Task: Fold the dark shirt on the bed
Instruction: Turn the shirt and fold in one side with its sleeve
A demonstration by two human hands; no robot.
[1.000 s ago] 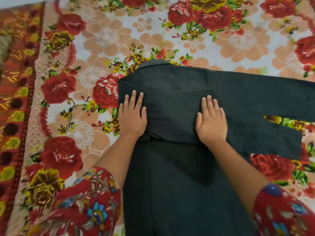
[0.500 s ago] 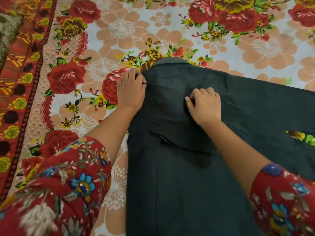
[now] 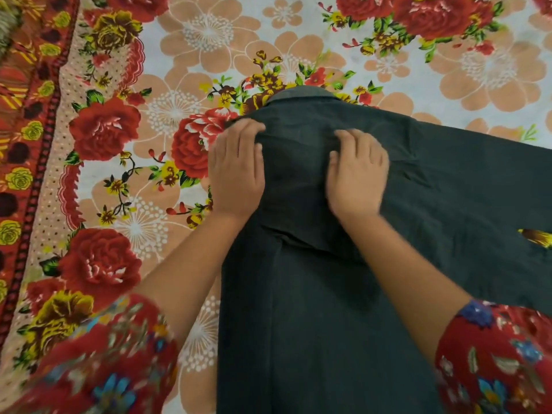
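Note:
The dark shirt lies back-up on the floral bedsheet, collar pointing away from me. Its left sleeve is folded across the back; the right sleeve stretches off to the right. My left hand rests at the shirt's left shoulder edge, fingers curled into the cloth there. My right hand lies on the upper back just below the collar, fingertips bent and pinching a small ridge of fabric. Both forearms cross the shirt's body, hiding part of it.
The sheet's red patterned border runs down the left side. A dark furry patch shows at the top left corner. Floral red sleeves fill the bottom corners of the view.
Both hands went from lying flat on the mid-back to gripping cloth up near the shoulders and collar. The view has shifted closer to the shirt.

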